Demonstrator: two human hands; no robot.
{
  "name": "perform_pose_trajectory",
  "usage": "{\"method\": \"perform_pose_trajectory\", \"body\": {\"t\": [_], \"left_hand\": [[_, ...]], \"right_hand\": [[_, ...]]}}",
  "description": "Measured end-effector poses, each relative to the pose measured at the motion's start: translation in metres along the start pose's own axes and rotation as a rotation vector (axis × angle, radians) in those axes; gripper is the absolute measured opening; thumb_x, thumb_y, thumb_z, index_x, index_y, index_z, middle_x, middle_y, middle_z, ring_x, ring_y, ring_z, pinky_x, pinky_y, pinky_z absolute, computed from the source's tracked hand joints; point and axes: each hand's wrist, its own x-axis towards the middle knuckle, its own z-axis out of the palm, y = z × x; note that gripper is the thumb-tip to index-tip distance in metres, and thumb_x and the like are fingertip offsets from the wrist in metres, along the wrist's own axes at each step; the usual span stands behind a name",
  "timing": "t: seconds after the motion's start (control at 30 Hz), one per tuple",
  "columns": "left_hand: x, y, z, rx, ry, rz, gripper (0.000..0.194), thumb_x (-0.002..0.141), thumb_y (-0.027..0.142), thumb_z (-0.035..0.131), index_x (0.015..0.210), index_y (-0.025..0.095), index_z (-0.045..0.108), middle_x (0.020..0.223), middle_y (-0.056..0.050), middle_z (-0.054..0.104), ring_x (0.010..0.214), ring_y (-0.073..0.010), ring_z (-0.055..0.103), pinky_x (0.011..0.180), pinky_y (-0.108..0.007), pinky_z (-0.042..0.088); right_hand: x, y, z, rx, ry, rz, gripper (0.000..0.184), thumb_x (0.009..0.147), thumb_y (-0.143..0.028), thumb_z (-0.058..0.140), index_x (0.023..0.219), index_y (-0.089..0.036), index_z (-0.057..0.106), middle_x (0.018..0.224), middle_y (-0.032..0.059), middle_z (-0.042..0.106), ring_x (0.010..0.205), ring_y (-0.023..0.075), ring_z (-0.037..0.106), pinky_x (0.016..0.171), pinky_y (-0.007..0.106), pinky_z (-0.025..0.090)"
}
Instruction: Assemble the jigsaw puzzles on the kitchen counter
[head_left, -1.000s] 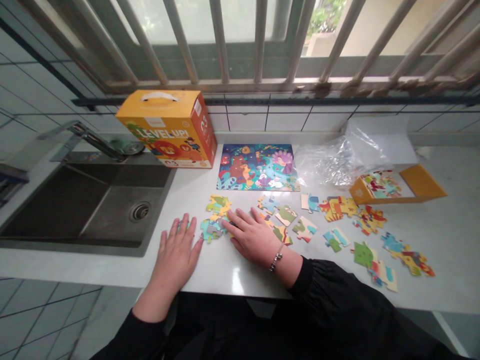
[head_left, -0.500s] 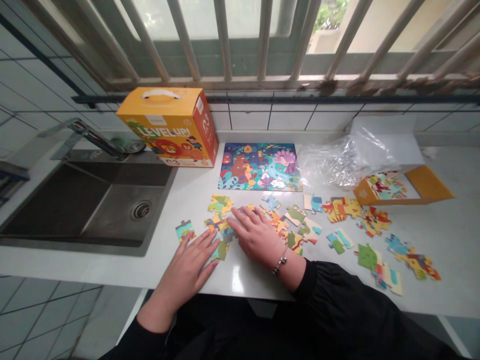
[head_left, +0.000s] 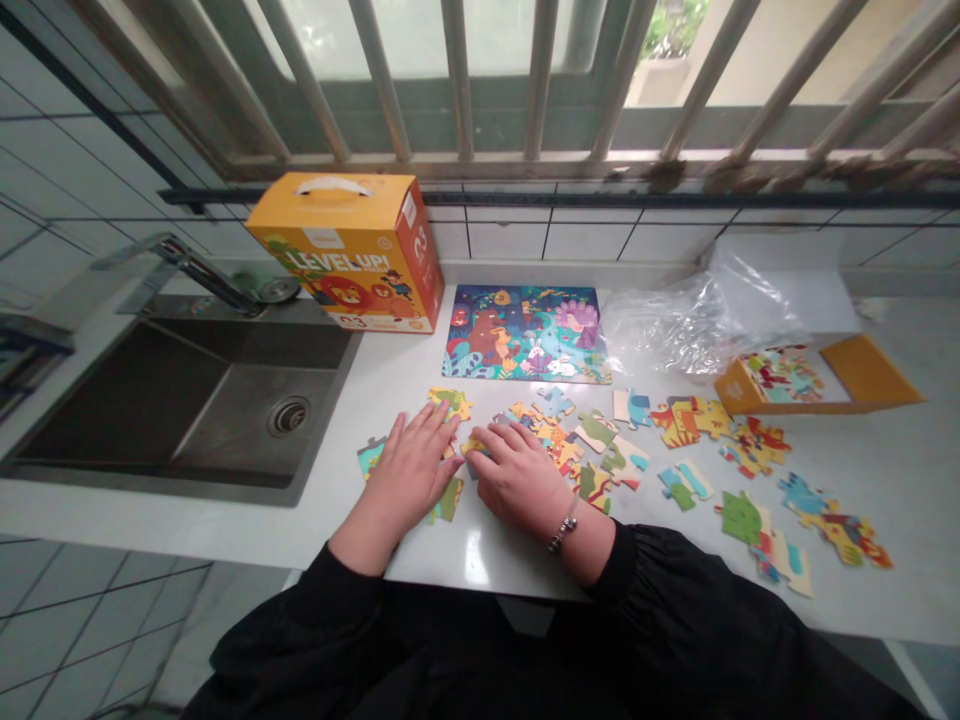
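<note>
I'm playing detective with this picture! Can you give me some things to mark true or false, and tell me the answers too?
1. The left hand partly covers jigsaw pieces. True.
2. The LEVEL UP! box stands right of the animal picture. False: it stands left of it.
3. A bracelet circles the wrist of the right hand. True.
4. The clear plastic wrap lies in the sink. False: it lies on the countertop.

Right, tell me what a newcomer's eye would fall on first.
Probably the orange cardboard LEVEL UP! box beside the dark metal sink. Next, perhaps the dark-blue rectangular animal picture right of the box, then the bare left hand and right hand among colourful puzzle pieces on the white counter.
</note>
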Motion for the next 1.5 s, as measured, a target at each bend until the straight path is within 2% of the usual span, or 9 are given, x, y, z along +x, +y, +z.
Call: {"method": "perform_pose_trajectory", "body": {"t": [0.2,0.37,0.47,0.57,0.77,0.9,1.1,1.33,1.5], "left_hand": [[0.007,-0.006,0.001,0.073,0.007,-0.276,0.064,0.117,0.049,0.037,0.173,0.018,0.049,0.184,-0.022,0.034,0.169,-0.0449,0.037,0.13,-0.081,0.033],[0.002,-0.006,0.003,0.083,0.008,-0.338,0.069,0.116,0.054,0.04,0.174,0.016,0.048,0.184,-0.029,0.028,0.17,-0.0519,0.03,0.128,-0.085,0.03],[0.006,0.0,0.005,0.029,0.018,-0.253,0.065,0.118,0.049,0.036,0.174,0.018,0.047,0.185,-0.022,0.029,0.172,-0.047,0.028,0.132,-0.082,0.026],[0.012,0.009,0.008,-0.047,0.004,-0.081,0.062,0.119,0.041,0.029,0.175,0.019,0.045,0.185,-0.016,0.034,0.173,-0.0367,0.031,0.138,-0.073,0.024],[0.021,0.039,0.01,-0.087,-0.031,0.164,0.06,0.12,0.047,0.036,0.173,0.021,0.047,0.183,-0.014,0.04,0.173,-0.0333,0.033,0.14,-0.069,0.021],[0.023,0.051,0.014,-0.069,-0.038,0.266,0.059,0.119,0.042,0.042,0.174,0.022,0.044,0.181,-0.013,0.043,0.171,-0.0301,0.037,0.142,-0.067,0.015],[0.023,0.04,0.013,-0.003,-0.038,0.146,0.056,0.117,0.035,0.044,0.172,0.026,0.05,0.18,-0.009,0.045,0.167,-0.034,0.044,0.14,-0.072,0.02],[0.029,0.032,0.002,0.056,-0.042,-0.046,0.058,0.117,0.036,0.04,0.172,0.022,0.052,0.18,-0.011,0.043,0.166,-0.0368,0.045,0.138,-0.075,0.023],[0.038,0.042,0.005,0.081,-0.067,-0.144,0.067,0.116,0.043,0.04,0.176,0.013,0.041,0.185,-0.015,0.03,0.172,-0.0398,0.033,0.137,-0.077,0.024]], "right_hand": [[-0.003,0.001,0.006,0.08,-0.015,0.099,0.052,0.113,-0.044,0.056,0.159,-0.021,0.062,0.179,0.0134,0.047,0.167,0.0409,0.038,0.137,0.071,0.027],[-0.004,0.006,0.009,0.11,-0.051,0.057,0.073,0.111,-0.058,0.06,0.174,-0.023,0.047,0.186,0.0107,0.035,0.172,0.0414,0.029,0.14,0.074,0.015],[-0.002,0.008,0.008,0.169,-0.063,-0.082,0.074,0.11,-0.055,0.064,0.174,-0.02,0.046,0.185,0.0133,0.037,0.172,0.0343,0.033,0.142,0.063,0.022],[-0.001,0.01,0.002,0.159,-0.01,-0.134,0.049,0.111,-0.037,0.061,0.155,-0.016,0.065,0.179,0.0157,0.047,0.169,0.0314,0.04,0.14,0.056,0.03],[-0.028,0.02,-0.014,0.014,0.101,0.244,0.033,0.112,-0.031,0.058,0.136,-0.017,0.075,0.147,0.0198,0.073,0.137,0.0346,0.065,0.126,0.056,0.047],[-0.045,0.027,-0.009,0.029,0.068,0.241,0.046,0.111,-0.036,0.059,0.152,-0.017,0.067,0.166,0.0184,0.062,0.156,0.0361,0.052,0.134,0.061,0.035],[-0.045,0.027,0.001,0.023,-0.012,0.267,0.069,0.112,-0.041,0.055,0.176,-0.018,0.043,0.183,0.0146,0.039,0.17,0.036,0.035,0.139,0.066,0.024],[-0.044,0.021,-0.006,0.019,-0.034,0.298,0.066,0.113,-0.044,0.056,0.173,-0.017,0.048,0.182,0.0154,0.04,0.17,0.0378,0.036,0.139,0.071,0.021],[-0.052,0.016,-0.004,0.02,-0.054,0.293,0.07,0.112,-0.047,0.057,0.173,-0.015,0.047,0.184,0.016,0.036,0.171,0.0394,0.034,0.138,0.072,0.026]]}}
